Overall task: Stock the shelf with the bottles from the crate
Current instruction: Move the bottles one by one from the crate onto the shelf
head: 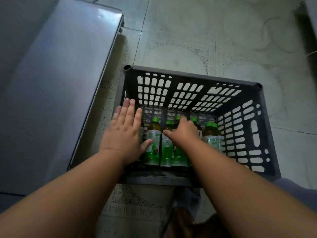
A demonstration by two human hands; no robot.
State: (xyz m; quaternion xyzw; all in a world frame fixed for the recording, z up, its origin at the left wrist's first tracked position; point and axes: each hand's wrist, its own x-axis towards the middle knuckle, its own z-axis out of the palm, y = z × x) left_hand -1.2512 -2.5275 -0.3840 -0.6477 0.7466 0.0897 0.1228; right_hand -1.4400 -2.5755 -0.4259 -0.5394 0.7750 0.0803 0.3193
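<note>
Shelf (56,93) panelling, grey and glossy, fills the left side of the head view, its edge just beside the crate (267,127). That crate is dark slotted plastic and stands on the tiled floor (197,35) directly below the person. Bottles (211,134) stand upright in its bottom, crowded toward the near wall, with green caps, amber contents and green-and-white wrap labels.

Both grips reach down into the crate. Left hand (125,133) is spread flat, fingers straight, hovering over the leftmost bottles with the thumb at the label of one; it holds nothing. Right hand (185,133) has its fingers curled down among the caps in the middle of the cluster, but the fingertips are hidden, so I cannot tell whether it has closed on a neck.

Judging by the full, capped look, each bottle (154,140) should be moderately heavy and stiff enough not to crush, though the film label is probably slick. The narrow neck under the cap seems the easiest hold while they stand packed together; once lifted clear, a wrap round the body would be steadier for setting it on the shelf.
</note>
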